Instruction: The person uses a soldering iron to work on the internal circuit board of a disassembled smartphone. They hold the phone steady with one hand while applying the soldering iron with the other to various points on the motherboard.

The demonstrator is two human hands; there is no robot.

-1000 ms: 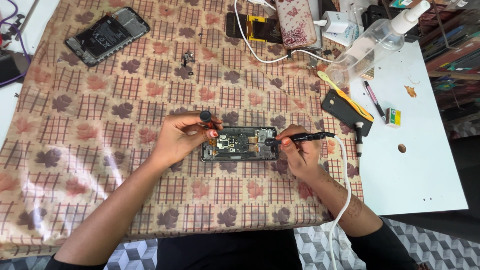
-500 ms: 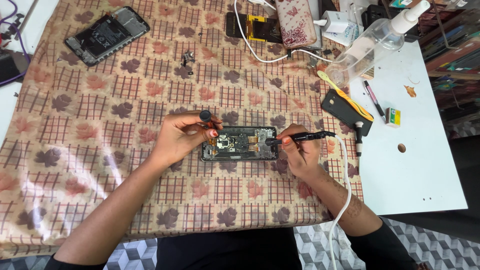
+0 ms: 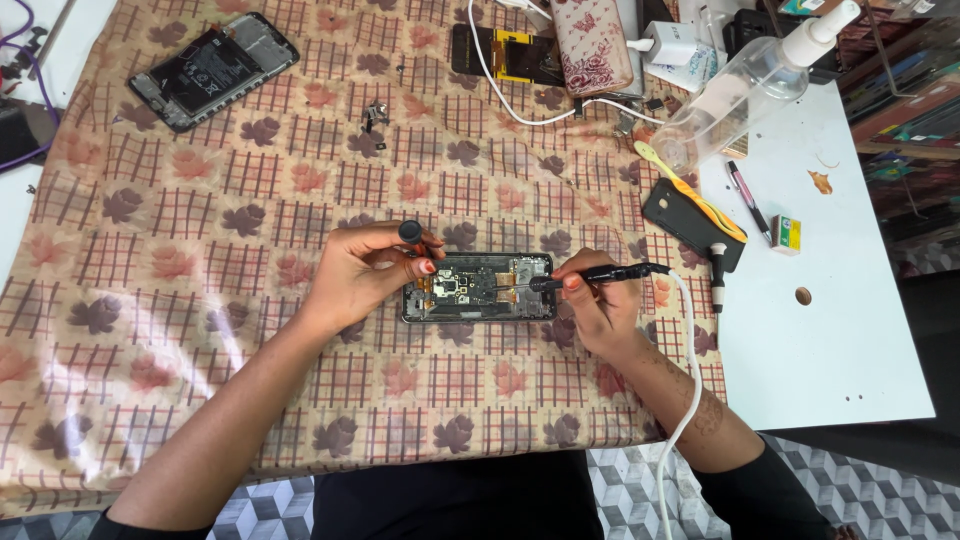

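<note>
In the middle of the leaf-patterned cloth (image 3: 250, 200) on the table (image 3: 840, 330) lies an opened phone (image 3: 480, 288), its dark circuit board and orange ribbon bared, steadied by the left hand (image 3: 365, 275) gripping a black-capped tool (image 3: 410, 233), while the right hand (image 3: 595, 305) pinches a slim black corded tool (image 3: 600, 275) onto it.

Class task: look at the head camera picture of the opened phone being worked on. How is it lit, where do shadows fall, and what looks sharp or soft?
Head view: even, soft light; faint shadows under the left hand and right hand on the patterned cloth. The opened phone is fairly sharp, though its small parts are too fine to read. The clear spray bottle catches mild glare. Straight edges bow slightly near the corners.
</note>
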